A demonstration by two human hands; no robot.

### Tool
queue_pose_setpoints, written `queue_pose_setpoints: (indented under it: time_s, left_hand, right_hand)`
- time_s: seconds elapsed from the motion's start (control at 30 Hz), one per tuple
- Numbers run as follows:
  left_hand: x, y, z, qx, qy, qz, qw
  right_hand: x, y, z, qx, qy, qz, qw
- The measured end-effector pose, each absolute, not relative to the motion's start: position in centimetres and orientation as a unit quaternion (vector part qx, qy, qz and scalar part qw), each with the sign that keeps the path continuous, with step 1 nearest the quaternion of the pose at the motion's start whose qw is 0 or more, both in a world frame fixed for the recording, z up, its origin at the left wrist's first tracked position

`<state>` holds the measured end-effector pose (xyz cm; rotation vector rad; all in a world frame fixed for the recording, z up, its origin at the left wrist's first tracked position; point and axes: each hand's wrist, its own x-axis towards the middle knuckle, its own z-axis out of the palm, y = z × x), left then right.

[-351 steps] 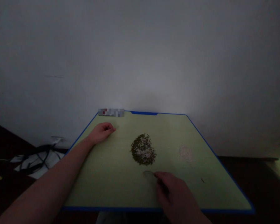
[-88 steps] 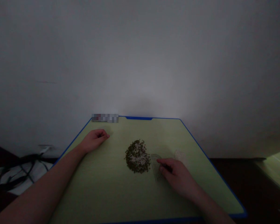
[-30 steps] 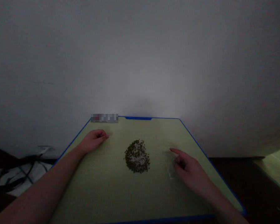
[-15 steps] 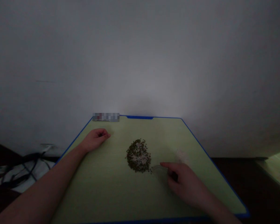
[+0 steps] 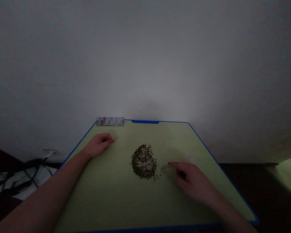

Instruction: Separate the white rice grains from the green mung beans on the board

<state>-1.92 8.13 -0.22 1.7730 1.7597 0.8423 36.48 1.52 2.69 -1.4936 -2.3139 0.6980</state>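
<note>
On the pale green board (image 5: pixel 106 191) lies a pile of small greenish-brown beans mixed with white grains (image 5: pixel 144 162). A few loose beans (image 5: pixel 157 177) lie off its right side. Just right of them, my right hand (image 5: pixel 192 181) is closed on a clear protractor (image 5: pixel 168 171), whose curved, marked edge faces the pile. The index finger stretches along the protractor's top, and the hand covers the rest of it. My left hand (image 5: pixel 100 144) rests on the board's far left with its fingers curled together; nothing shows in them.
A faint whitish patch, perhaps grains (image 5: pixel 188 158), shows behind my right hand, partly hidden. A blurred-out strip (image 5: pixel 110 121) lies at the board's back left corner. The grey wall (image 5: pixel 145 64) rises behind the blue-edged board. Dark cables (image 5: pixel 26 174) lie below, at the left.
My right hand has moved slightly right and away from the pile with the protractor, whose curved edge now shows more. A few beans at the pile's right have shifted. My left hand stays put.
</note>
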Motion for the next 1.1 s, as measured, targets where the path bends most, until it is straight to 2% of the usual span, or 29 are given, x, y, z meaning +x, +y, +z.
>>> queue_pose_setpoints:
  time_s: [0.27,0.87,1.1]
  left_hand:
    - [-2.1,8.3,-0.4,0.658,0.641,0.312,0.243]
    - [-2.1,8.1,-0.7,0.652,0.642,0.316,0.251]
    - [-2.1,8.1,-0.5,0.657,0.643,0.309,0.244]
  right_hand:
    - [36.6,0.9,2.2,-0.486,-0.823,0.263,0.131]
    - [36.4,1.8,2.4,-0.482,-0.826,0.239,0.166]
    - [36.4,2.1,2.3,-0.458,-0.845,0.237,0.143]
